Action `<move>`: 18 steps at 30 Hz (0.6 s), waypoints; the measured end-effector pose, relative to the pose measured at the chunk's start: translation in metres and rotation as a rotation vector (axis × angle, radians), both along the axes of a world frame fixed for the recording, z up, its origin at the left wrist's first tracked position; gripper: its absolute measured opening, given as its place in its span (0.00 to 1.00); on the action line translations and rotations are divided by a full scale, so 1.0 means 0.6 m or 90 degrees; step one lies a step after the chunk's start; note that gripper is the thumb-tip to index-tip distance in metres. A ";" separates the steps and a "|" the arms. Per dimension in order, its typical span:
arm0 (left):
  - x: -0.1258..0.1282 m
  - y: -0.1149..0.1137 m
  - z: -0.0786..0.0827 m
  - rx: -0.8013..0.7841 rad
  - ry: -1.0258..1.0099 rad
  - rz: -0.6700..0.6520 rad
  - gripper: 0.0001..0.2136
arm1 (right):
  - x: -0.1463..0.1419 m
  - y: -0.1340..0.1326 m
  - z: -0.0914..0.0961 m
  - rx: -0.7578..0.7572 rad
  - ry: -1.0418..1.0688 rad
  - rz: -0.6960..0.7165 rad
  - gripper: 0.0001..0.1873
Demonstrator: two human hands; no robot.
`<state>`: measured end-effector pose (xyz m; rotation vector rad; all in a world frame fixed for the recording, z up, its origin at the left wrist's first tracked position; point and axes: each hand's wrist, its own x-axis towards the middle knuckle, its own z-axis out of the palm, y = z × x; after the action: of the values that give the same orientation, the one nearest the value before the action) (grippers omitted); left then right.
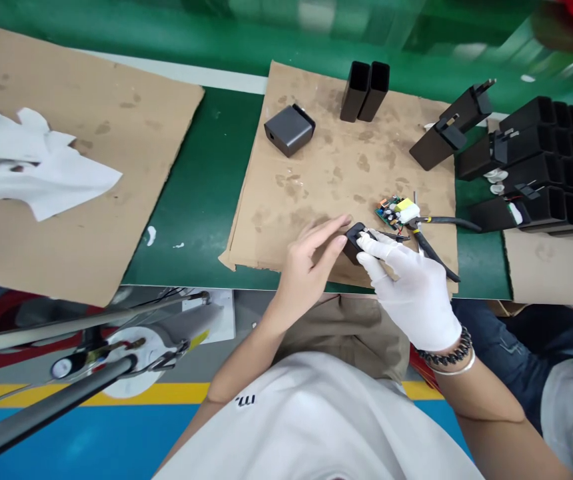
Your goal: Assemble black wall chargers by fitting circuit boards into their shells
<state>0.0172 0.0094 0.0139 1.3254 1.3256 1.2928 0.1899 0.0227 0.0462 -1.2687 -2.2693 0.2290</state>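
Observation:
My left hand [311, 263], bare, has its fingers closed round a small black plastic part [354, 239] over the near edge of the middle cardboard sheet [326, 167]. My right hand [409, 287], in a white glove with a bead bracelet at the wrist, pinches the same part from the right. Just beyond my hands lies a green circuit board [394, 210] with a yellow and a white component. Black-handled pliers [434, 243] lie beside the board, to its right.
A dark grey charger body [289, 129] and two upright black sleeves [365, 90] stand on the cardboard. Several black housings [536, 163] are stacked at the right. White cloth [36, 160] lies on the left cardboard. A metal stand [66, 373] is below the table edge.

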 end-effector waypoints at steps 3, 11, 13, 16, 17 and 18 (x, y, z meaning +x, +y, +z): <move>0.016 0.016 0.000 -0.031 -0.063 0.006 0.12 | -0.006 -0.003 -0.001 -0.005 0.023 -0.014 0.13; -0.003 0.038 0.008 -0.101 -0.134 -0.090 0.11 | -0.018 0.006 0.012 -0.001 -0.054 -0.055 0.12; -0.008 0.043 0.009 -0.102 -0.120 -0.122 0.12 | -0.017 0.009 0.012 -0.026 -0.001 -0.053 0.11; -0.012 0.048 0.008 -0.100 -0.104 -0.143 0.12 | -0.018 0.006 0.009 -0.044 0.024 -0.073 0.12; -0.012 0.049 0.008 -0.100 -0.102 -0.147 0.12 | -0.019 0.004 0.007 -0.039 0.012 -0.073 0.12; -0.012 0.048 0.007 -0.100 -0.102 -0.149 0.12 | -0.020 0.003 0.006 -0.030 -0.004 -0.071 0.12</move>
<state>0.0098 0.0383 0.0180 1.2011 1.1022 1.0875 0.1779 0.0245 0.0499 -1.4169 -2.2022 0.2386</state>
